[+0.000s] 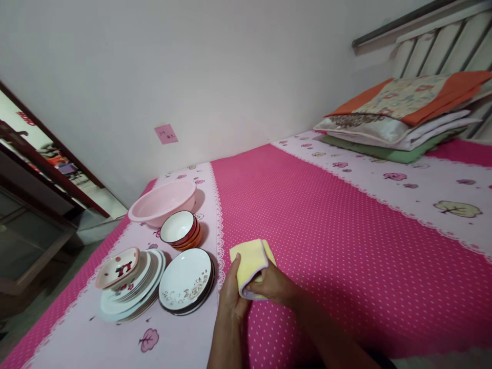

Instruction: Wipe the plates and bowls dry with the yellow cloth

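Observation:
A folded yellow cloth with a pale purple edge lies low over the pink dotted bedsheet. My left hand grips its left side, thumb up along the cloth. My right hand pinches its lower right part. Just left of the hands is a stack of white plates with a brown floral rim. Farther left, a larger stack of plates carries a small square pink dish. Behind them stand stacked red and orange bowls and a pink plastic basin.
Folded quilts and an orange-edged pillow are piled at the far right against a slatted headboard. A white wall with a pink sticker runs behind the bed. The bed's left edge drops to the floor beside dark furniture.

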### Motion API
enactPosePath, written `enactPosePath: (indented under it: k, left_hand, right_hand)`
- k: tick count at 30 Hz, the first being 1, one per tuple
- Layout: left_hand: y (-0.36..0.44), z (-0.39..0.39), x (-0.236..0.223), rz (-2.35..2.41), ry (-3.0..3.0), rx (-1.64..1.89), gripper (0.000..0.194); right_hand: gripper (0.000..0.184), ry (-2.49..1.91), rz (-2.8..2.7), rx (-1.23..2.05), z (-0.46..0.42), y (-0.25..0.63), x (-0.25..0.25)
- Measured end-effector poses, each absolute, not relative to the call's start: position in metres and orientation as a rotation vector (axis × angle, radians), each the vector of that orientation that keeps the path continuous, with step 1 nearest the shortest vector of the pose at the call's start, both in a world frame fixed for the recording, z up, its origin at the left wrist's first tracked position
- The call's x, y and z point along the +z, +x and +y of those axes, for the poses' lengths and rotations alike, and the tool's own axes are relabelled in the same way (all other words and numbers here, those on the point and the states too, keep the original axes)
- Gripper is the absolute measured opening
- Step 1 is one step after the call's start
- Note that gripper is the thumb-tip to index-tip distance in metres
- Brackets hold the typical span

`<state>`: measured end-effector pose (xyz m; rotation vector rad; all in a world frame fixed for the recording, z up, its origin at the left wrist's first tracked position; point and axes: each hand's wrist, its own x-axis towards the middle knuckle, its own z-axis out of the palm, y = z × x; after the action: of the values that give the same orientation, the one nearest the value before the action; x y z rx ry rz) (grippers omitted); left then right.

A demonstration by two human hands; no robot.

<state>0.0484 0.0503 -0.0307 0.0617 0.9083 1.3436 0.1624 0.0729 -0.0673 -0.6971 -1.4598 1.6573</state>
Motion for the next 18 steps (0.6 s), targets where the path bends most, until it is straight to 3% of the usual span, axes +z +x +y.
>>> enactPosePath:
  k: [4,8,13,18]
  left_hand:
    - [0.047,0.048,-0.039,0.925,0.123,1.300,0.038]
    - [0.044,0.043,-0.044,0.934,0.248,1.262,0.037]
    - [0.042,0.038,-0.044,0.910,0.433,1.227,0.059]
    - [0.045,0.035,-0.036,0.910,0.548,1.205,0.078]
  right_hand:
    - [0.042,-0.762,-1.527,1.589,0.073,0.162,-0.066]
    - [0.053,-0.716,-1.417,1.673,0.077,0.170,-0.066]
    - [0.039,-0.794,-1.362,1.780,0.091,0.217,-0.047]
    - [0.053,-0.974,-1.221,1.750,0.100,0.245,-0.048]
